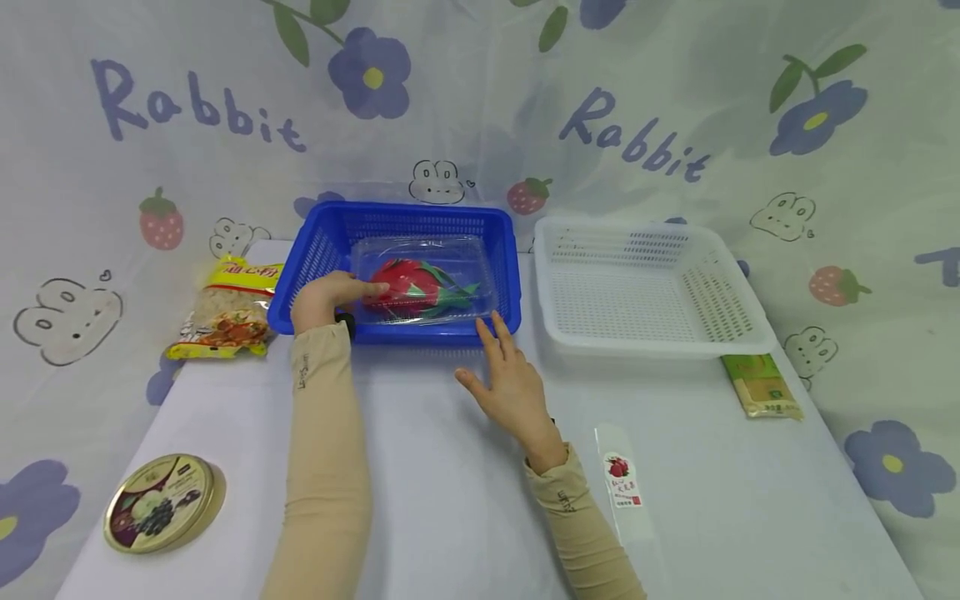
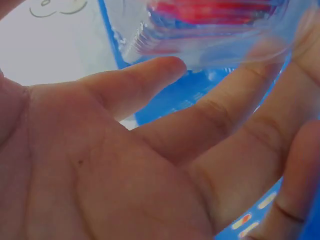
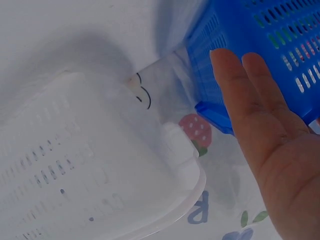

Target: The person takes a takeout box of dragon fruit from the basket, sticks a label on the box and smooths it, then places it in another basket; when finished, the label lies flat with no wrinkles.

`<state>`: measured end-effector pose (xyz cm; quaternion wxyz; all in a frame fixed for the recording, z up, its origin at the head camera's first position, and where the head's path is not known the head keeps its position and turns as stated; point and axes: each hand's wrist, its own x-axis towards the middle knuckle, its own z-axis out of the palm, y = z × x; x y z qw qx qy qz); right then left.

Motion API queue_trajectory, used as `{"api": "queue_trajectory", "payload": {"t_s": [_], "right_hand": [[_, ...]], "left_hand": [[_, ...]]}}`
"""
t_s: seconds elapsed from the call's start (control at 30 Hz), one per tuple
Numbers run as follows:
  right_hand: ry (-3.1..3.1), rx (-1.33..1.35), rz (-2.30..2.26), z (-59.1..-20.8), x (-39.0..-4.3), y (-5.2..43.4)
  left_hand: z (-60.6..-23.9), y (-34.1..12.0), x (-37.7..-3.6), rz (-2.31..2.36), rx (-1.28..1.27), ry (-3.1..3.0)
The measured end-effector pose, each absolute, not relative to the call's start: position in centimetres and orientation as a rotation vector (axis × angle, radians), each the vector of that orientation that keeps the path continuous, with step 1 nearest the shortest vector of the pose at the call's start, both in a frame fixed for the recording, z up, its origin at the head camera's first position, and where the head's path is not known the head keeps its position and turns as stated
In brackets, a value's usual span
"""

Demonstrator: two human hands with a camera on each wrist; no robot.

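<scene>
Beige fabric sleeves (image 1: 326,467): nearest us, laid forward across the white desk (image 1: 442,517).
Container: we see a clear rectangular plastic container (image 1: 467,260) in the blue perforated plastic basket (image 1: 431,213), a red-and-green dragon fruit (image 1: 412,287) enclosed in it.
Left hand (image 1: 330,297): fingers spread, thumb over the container, the others low about its side; we judge that this grip steadies it.
Right hand (image 1: 513,392): fingers apart, holding nothing, at the basket's front rim; contact we cannot tell. Perhaps it guards that corner.
White basket: the white perforated plastic basket (image 1: 645,340) stands just beside the blue one, within easy reach, we judge.
</scene>
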<state>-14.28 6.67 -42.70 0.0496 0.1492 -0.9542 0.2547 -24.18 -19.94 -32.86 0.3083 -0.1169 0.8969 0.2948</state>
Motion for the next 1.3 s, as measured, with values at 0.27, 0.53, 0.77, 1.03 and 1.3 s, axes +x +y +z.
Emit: {"api": "queue_trajectory", "payload": {"t_s": [0.27, 0.53, 0.77, 1.03, 1.3], "right_hand": [[-2.908, 0.466, 0.761, -43.2, -14.3, 6.7], [-2.895, 0.466, 0.768, -43.3, -14.0, 6.8], [-2.879, 0.48, 0.774, -43.3, -14.0, 7.0], [-2.844, 0.509, 0.757, -43.4, -14.3, 7.2], [-2.837, 0.509, 0.753, -43.3, -14.6, 7.3]], "left_hand": [[-33.1, -20.0, -24.8, 0.726, -0.375, 2.371], [-33.0, -19.6, -24.9, 0.795, -0.444, 2.393], [-32.3, -18.7, -25.1, 0.899, -0.499, 2.428], [-32.3, -17.2, -25.3, 1.128, -0.568, 2.484], [-32.9, -16.9, -25.2, 1.394, -0.531, 2.305]]}}
